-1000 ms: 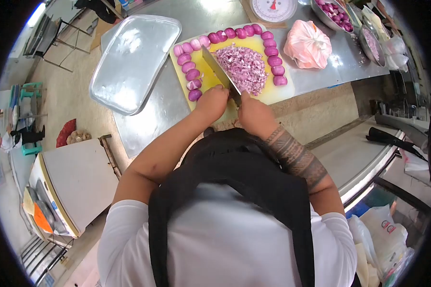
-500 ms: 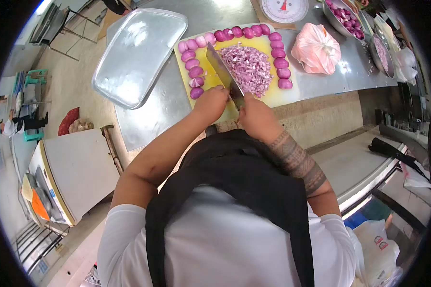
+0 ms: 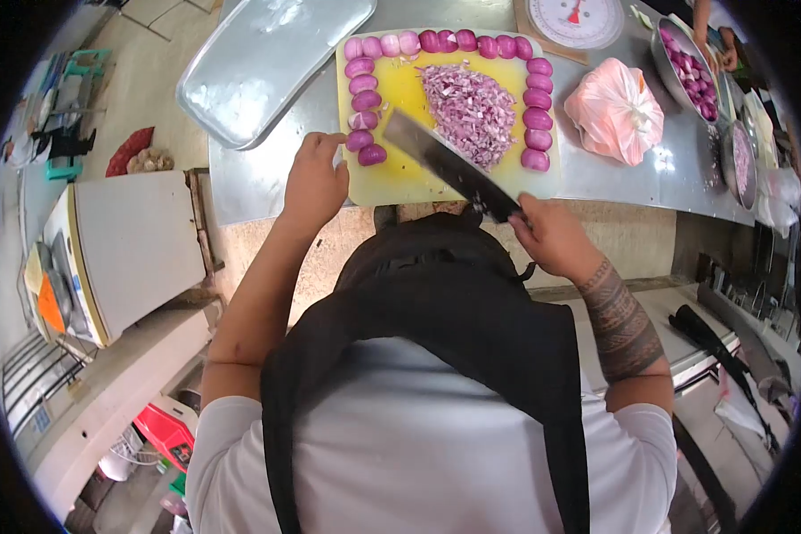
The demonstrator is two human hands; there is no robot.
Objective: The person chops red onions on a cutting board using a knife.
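My right hand (image 3: 554, 236) is closed around the handle of a broad-bladed kitchen knife (image 3: 449, 165). Its blade points up and left, over the near part of the yellow-and-white cutting board (image 3: 409, 191). At the board's left edge is my left hand (image 3: 316, 182), fingers apart, with a fingertip beside or touching a purple onion half (image 3: 359, 141). A heap of chopped red onion (image 3: 472, 116) lies in the board's middle. Peeled onion halves line the left, far and right sides, among them one at the right end (image 3: 535, 160).
A clear plastic tray (image 3: 271, 71) lies left of the board. To the right are a knotted plastic bag (image 3: 614, 111), a dial scale (image 3: 576, 20), a bowl of onions (image 3: 685, 76) and a bowl of chopped onion (image 3: 740, 160). Another person's hand (image 3: 705, 36) shows behind.
My left hand has come off the knife area and moved left to the row of onion halves. My right hand has drawn the knife right and toward me, away from the chopped heap.
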